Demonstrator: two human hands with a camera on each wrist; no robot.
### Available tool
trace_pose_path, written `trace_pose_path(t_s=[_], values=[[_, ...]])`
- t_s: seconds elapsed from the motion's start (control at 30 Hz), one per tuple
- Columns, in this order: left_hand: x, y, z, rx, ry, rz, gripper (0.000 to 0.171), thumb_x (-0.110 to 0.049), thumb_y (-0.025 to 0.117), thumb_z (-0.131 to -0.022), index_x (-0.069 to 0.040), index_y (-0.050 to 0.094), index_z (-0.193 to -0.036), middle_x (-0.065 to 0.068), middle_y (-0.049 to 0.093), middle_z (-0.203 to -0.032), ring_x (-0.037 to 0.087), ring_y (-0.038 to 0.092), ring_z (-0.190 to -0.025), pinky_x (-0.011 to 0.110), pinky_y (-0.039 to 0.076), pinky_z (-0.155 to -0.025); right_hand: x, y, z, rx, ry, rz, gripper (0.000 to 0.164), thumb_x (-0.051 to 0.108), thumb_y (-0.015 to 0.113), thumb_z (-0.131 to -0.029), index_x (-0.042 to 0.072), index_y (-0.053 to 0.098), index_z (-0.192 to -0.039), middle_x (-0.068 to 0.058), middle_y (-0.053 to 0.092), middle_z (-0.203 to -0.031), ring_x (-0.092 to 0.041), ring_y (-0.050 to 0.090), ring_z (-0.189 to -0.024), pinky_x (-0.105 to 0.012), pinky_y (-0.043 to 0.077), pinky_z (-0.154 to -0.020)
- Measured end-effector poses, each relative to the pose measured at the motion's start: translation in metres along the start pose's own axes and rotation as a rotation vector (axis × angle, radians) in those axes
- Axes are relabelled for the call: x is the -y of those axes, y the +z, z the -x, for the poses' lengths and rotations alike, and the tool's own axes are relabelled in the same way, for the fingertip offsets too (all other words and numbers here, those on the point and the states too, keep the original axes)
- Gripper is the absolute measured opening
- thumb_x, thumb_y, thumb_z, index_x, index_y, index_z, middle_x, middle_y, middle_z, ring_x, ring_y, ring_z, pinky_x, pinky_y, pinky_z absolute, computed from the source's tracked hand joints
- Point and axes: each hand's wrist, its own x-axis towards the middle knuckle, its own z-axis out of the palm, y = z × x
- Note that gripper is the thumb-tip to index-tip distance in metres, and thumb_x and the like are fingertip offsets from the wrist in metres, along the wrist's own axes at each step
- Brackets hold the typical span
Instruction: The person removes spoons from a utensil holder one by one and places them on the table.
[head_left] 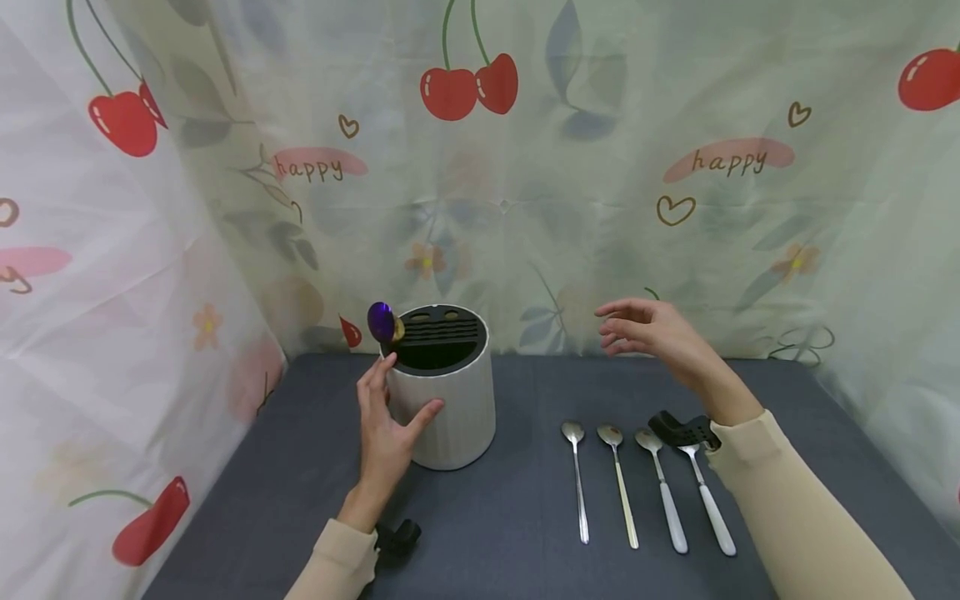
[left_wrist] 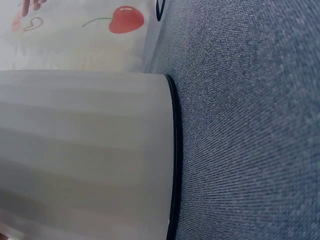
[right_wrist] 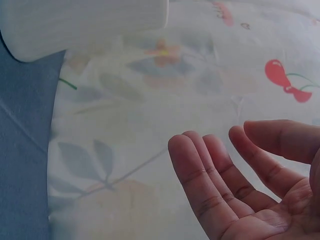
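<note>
The left hand (head_left: 386, 425) is spread, thumb apart from the fingers, against the near-left wall of an off-white, ribbed, cylindrical utensil holder (head_left: 459, 421) with a slotted black lid (head_left: 442, 328); a glossy purple spoon (head_left: 380, 322) and a gold-toned spoon (head_left: 399, 332) stand at its left edge. Bare dark-grey, cloth-covered bench (head_left: 521, 517) separates the holder from four spoons in a row: an all-silver spoon (head_left: 573, 432), a spoon with a pale-gold handle (head_left: 626, 502), a white-handled spoon (head_left: 672, 517) and a second white-handled spoon (head_left: 716, 521), partly hidden by the right wrist. The right hand (head_left: 645, 329), loosely bent and holding nothing, hangs near the patterned curtain (head_left: 540, 267). The step appears to be filling the steadied holder; the next move probably calls for lowering the right hand to a spoon, through unobstructed room.
</note>
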Motion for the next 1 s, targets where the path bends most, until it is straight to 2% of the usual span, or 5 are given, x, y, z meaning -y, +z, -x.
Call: trace_pose_path(t_s=[0.2,0.4,0.6,0.8,1.0], values=[[0.000,0.000,0.000,-0.004,-0.003,0.007,0.094,-0.026,0.089,-0.085,-0.035,0.033,-0.161,0.012,0.030,-0.158,0.032,0.027,-0.152,0.071,0.031,-0.114,0.007,0.009,-0.006,0.024,-0.029,-0.028,0.043,0.021,0.060,-0.108,-0.005,0.054,-0.142,-0.013,0.064,-0.122,-0.026,0.069,-0.108,-0.036,0.058,-0.093],[0.000,0.001,0.000,-0.007,-0.001,0.012,0.094,-0.024,0.089,-0.086,-0.034,0.033,-0.161,0.012,0.030,-0.157,0.032,0.027,-0.152,0.070,0.030,-0.114,0.013,0.022,-0.012,0.047,-0.028,-0.069,0.043,0.017,0.060,-0.108,-0.006,0.052,-0.143,-0.027,0.056,-0.134,-0.030,0.067,-0.114,-0.038,0.057,-0.096],[0.000,0.002,0.000,-0.008,0.006,0.008,0.094,-0.025,0.089,-0.086,-0.033,0.034,-0.161,0.013,0.030,-0.157,0.032,0.027,-0.152,0.070,0.031,-0.114,0.023,0.035,-0.018,0.051,-0.055,-0.089,0.039,0.015,0.061,-0.107,-0.003,0.056,-0.141,-0.018,0.061,-0.129,-0.027,0.068,-0.113,-0.038,0.057,-0.096],[0.001,0.001,0.000,-0.006,0.009,0.009,0.094,-0.024,0.089,-0.086,-0.033,0.033,-0.161,0.013,0.030,-0.157,0.032,0.026,-0.152,0.071,0.031,-0.114,0.034,0.054,-0.024,0.070,-0.074,-0.115,0.037,0.010,0.061,-0.105,-0.003,0.057,-0.140,-0.020,0.062,-0.128,-0.023,0.070,-0.109,-0.039,0.057,-0.096],[0.001,0.001,0.000,-0.006,0.011,0.007,0.094,-0.023,0.089,-0.085,-0.033,0.034,-0.161,0.012,0.030,-0.158,0.032,0.026,-0.152,0.071,0.031,-0.114,0.041,0.075,-0.029,0.095,-0.088,-0.150,0.037,0.008,0.061,-0.105,-0.003,0.058,-0.140,-0.021,0.063,-0.128,-0.025,0.070,-0.110,-0.052,0.052,-0.103]])
